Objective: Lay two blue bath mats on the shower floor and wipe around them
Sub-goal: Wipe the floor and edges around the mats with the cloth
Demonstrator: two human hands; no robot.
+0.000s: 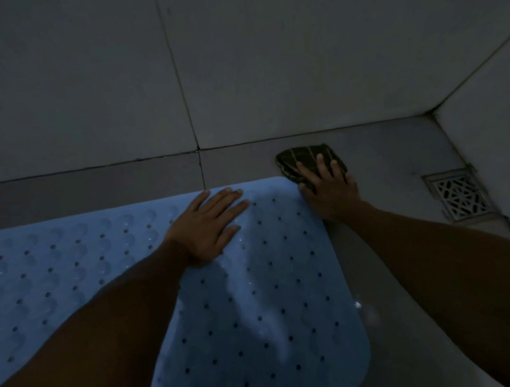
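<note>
Scene: a dim shower corner seen from above, with grey floor tiles and pale wall tiles.
Bath mat [256, 300]: light blue, dotted with small holes and round bumps, lying flat on the shower floor [397, 151]; it fills the lower left and middle of the frame, and its rounded far corner sits in the centre near the foot of the wall. Only one mat can be made out; whether a second lies next to it I cannot tell.
Left hand [207, 224]: palm down on the mat near its far edge, fingers straight and spread, pressing flat and gripping nothing.
Right hand [329, 190]: just right of the mat's far corner, laid on top of a cloth, fingers stretched forward over it and the thumb against its near edge.
Hands together or apart: apart, near each other, one on the mat and one on the cloth.
Cloth [306, 158]: dark with thin pale stripes, bunched up, on the bare floor tile touching or just beside the mat's corner, close to the wall.
Drain [458, 195]: square metal grate with a lattice pattern, at the right of the frame, near the side wall and well apart from the mat.
Wall [86, 84]: large grey tiles with dark grout lines across the upper half of the frame.
</note>
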